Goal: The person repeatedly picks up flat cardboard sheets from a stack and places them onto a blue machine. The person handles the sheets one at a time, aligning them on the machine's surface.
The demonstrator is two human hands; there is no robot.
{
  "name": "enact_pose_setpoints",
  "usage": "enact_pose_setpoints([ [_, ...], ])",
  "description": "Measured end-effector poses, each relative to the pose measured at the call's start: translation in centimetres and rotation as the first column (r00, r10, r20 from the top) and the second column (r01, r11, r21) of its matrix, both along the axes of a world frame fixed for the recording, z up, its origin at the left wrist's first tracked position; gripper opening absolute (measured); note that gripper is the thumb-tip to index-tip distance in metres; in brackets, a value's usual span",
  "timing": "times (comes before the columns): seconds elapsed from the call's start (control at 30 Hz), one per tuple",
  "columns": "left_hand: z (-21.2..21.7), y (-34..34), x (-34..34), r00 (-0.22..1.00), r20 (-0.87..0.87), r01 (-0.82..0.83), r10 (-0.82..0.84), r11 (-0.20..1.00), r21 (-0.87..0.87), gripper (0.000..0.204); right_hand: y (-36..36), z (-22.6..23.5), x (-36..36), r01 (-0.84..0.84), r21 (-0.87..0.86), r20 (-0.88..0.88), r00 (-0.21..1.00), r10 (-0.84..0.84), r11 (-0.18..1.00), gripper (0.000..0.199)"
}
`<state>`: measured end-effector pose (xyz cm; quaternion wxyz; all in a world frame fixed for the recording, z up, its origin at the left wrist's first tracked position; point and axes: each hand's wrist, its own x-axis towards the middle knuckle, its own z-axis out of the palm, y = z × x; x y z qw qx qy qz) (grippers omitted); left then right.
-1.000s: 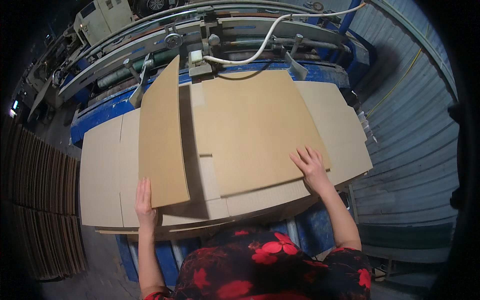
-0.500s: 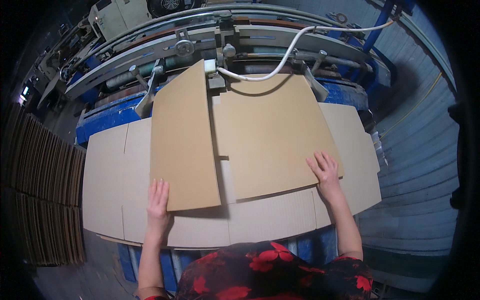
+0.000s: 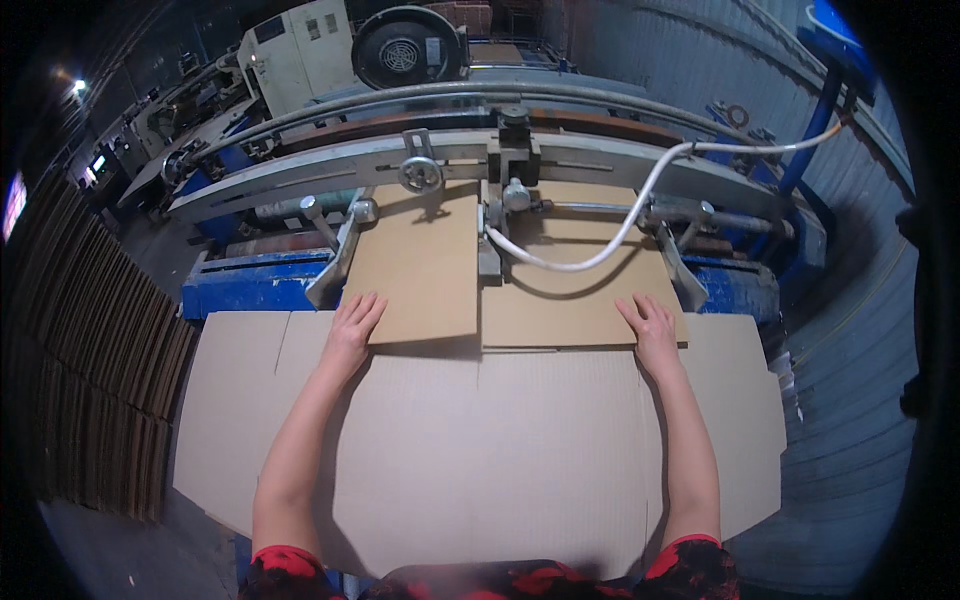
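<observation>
A brown cardboard box blank has a left panel and a right panel lying side by side, a narrow gap between them. Their far ends run under the rollers and crossbar of a machine. My left hand grips the left panel's near corner, fingers on top and thumb hidden. At the right panel's near edge, my right hand has its fingers over the top, thumb also out of sight. Beneath lies a larger, paler cardboard sheet, flat on the work surface.
Metal guides flank the panels, and a white cable loops over the right one. Tall stacks of cardboard stand at the left. A corrugated metal wall rises on the right. Behind the machine is a large black fan-like unit.
Both hands have moved forward with the two panels, whose far ends are now deeper under the machine. The left panel has come down nearly level with the right. My view has tilted up.
</observation>
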<state>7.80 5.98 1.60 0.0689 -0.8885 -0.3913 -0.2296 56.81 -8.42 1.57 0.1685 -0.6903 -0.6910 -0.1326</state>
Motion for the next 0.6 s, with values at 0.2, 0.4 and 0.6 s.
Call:
enact_pose_setpoints([
  [0.2, 1.7, -1.7, 0.1, 0.987, 0.133, -0.076, 0.090, 0.991, -0.106, 0.059, 0.1, 1.1, 2.6, 0.056, 0.087, -0.208, 0.977, -0.037, 0.995, 0.053],
  [0.4, -1.5, -21.0, -17.9, 0.588, 0.299, -0.755, 0.752, 0.642, -0.131, 0.053, -24.7, 0.1, 2.6, 0.611, 0.141, -0.402, 0.755, -0.518, 0.779, 0.055],
  [0.6, -6.9, -30.1, -29.0, -0.272, 0.628, -0.165, 0.729, 0.607, -0.777, 0.053, -36.8, -4.5, -1.5, 0.883, -0.075, -0.976, 0.030, -0.216, 0.463, 0.052],
])
